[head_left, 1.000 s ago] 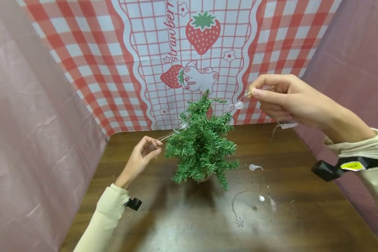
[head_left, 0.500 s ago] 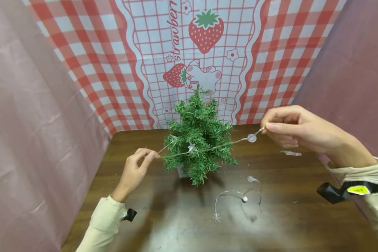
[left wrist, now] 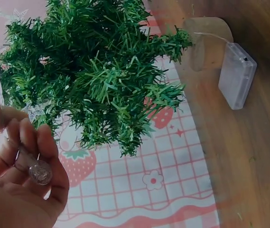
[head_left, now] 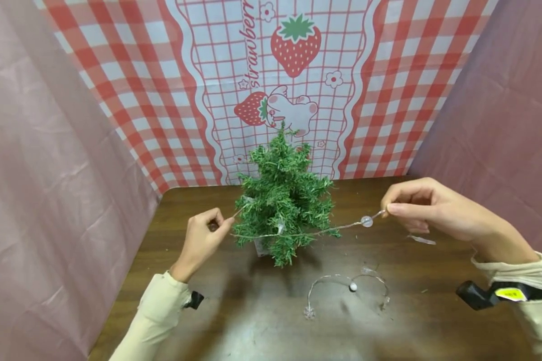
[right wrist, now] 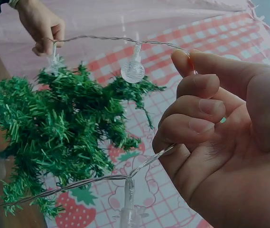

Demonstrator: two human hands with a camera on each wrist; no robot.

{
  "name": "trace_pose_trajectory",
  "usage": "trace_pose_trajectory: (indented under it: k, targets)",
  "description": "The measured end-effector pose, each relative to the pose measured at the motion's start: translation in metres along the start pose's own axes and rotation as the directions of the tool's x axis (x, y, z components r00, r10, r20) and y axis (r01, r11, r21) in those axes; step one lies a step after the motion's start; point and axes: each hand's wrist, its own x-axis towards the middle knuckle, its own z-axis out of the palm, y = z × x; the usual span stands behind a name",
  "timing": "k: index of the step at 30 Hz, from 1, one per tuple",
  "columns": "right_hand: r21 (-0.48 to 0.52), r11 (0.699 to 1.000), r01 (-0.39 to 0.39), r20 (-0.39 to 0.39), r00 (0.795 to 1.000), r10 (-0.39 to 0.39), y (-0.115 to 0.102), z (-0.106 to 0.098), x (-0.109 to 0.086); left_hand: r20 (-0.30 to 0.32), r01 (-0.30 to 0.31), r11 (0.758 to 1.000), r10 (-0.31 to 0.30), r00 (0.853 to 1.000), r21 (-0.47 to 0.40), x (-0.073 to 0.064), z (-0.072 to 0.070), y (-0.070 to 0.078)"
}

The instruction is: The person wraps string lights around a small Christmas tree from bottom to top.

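A small artificial Christmas tree (head_left: 282, 195) stands upright at the middle of the table. Left of it, my left hand (head_left: 203, 240) pinches the wire of clear string lights (head_left: 318, 233); the left wrist view shows a round bulb (left wrist: 40, 172) hanging inside the curled fingers. The wire stretches across the tree's front, with a star-shaped light (head_left: 280, 226) overlapping the branches. At the right, my right hand (head_left: 433, 213) pinches the other end of this stretch, just past a round bulb (head_left: 367, 221). In the right wrist view a lower strand (right wrist: 78, 183) trails from that hand's curled fingers.
A loose tail of the lights, with a white ball (head_left: 353, 287) and a snowflake (head_left: 309, 313), lies on the table (head_left: 253, 326) in front. A clear battery box (left wrist: 237, 76) sits beside the tree's wooden base (left wrist: 215, 42). Checked cloth (head_left: 140, 75) hangs behind, pink curtains (head_left: 40, 175) at the sides.
My right hand has come down from beside the treetop, bringing the wire from behind across the tree's front. The loose tail on the table has shifted. My left hand has stayed near its place.
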Motion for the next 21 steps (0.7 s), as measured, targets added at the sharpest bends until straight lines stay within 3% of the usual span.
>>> trace_pose_trajectory:
  k: [4,8,10,15,21]
  targets:
    - [-0.038,0.999,-0.001,-0.028,1.000,0.000,0.005,-0.001,-0.006,-0.064,-0.015,0.999,0.017,0.998,0.039,0.006,0.005,0.001]
    - [-0.046,0.999,-0.014,-0.040,0.999,0.012,0.010,-0.001,-0.014,-0.164,-0.039,0.997,0.049,0.985,0.066,0.012,0.007,0.000]
    - [-0.064,0.997,-0.046,-0.050,0.998,0.043,0.013,0.000,-0.017,-0.183,-0.051,0.995,0.066,0.981,0.089,0.014,0.006,-0.002]
    - [-0.134,0.979,-0.154,-0.055,0.987,0.148,0.025,0.007,-0.019,-0.144,-0.059,0.984,0.083,0.986,0.168,0.014,0.000,-0.012]
    - [-0.244,0.954,-0.172,0.004,0.984,0.178,0.037,0.016,-0.016,-0.048,-0.051,0.983,0.060,0.997,0.177,0.000,-0.006,-0.025]
